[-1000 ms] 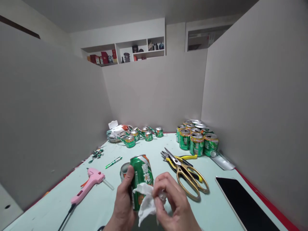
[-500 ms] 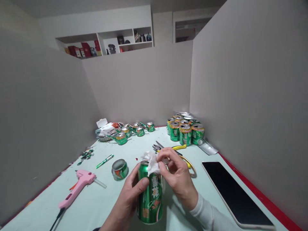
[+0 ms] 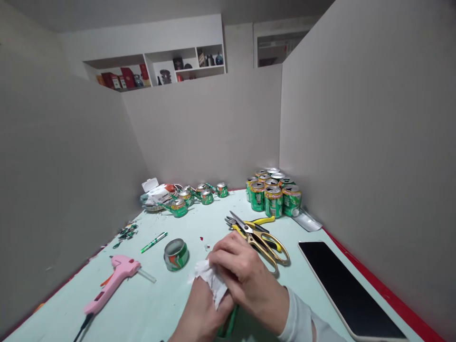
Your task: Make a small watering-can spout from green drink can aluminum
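My left hand (image 3: 201, 311) is closed around a green drink can (image 3: 228, 325), of which only a low strip shows beneath my hands. My right hand (image 3: 245, 280) bends over it, fingers closed on a crumpled white tissue (image 3: 213, 280) that drapes over the left thumb side. The can's top is hidden by hands and tissue. Left of them stands a cut can section (image 3: 176, 254), open at the top. Beyond my right hand lie gold-handled scissors (image 3: 265, 244) over yellow-handled pliers (image 3: 263, 220).
A pink glue gun (image 3: 116, 282) and a green pen (image 3: 154, 242) lie to the left. Small can-made pieces (image 3: 178, 207) stand at the back beside a wipes pack (image 3: 158, 194). Several whole cans (image 3: 273, 202) cluster back right, with a tablet (image 3: 349, 289) nearer. Grey panels (image 3: 206, 128) enclose the table.
Both hands and the can have come lower and closer. The can, upright and plainly seen before, is now mostly covered. My right hand has crossed over the left with the tissue, uncovering the scissors.
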### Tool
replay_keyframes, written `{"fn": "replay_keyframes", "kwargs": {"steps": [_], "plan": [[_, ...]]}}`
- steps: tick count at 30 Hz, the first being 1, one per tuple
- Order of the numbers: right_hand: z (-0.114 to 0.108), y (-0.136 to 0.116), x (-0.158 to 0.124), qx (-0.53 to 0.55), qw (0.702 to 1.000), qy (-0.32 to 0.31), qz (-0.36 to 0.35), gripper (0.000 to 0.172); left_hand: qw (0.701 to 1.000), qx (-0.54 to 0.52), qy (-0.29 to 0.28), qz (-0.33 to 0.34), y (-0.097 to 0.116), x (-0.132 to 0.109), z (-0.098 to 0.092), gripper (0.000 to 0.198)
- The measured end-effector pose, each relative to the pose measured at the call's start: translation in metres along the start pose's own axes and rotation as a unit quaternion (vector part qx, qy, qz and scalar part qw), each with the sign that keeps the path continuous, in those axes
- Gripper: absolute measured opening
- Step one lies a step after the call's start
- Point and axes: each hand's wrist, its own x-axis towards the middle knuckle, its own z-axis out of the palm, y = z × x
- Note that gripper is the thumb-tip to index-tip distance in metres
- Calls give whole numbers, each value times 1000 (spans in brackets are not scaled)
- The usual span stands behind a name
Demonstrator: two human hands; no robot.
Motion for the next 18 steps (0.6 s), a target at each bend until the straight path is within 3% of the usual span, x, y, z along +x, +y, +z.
{"fn": "replay_keyframes", "kwargs": {"steps": [3,7,10,13,15,18], "plan": [[-11,4,4,41,994,16,99,28,985,152,-52,61,-2,-3,6,30],[-32,13,7,144,972,-13,184,23,989,138,-8,57,1,-8,12,45],[-42,18,7,250,938,-40,235,14,990,133,-45,13,2,-12,8,59],[-41,21,5,335,902,-19,272,4,999,6,-42,1,-3,-12,2,70],[-34,21,4,378,878,20,293,7,995,-85,-50,6,-6,-10,0,79],[-19,18,1,418,851,84,308,17,989,-129,-65,25,-6,-6,-2,87]]}}
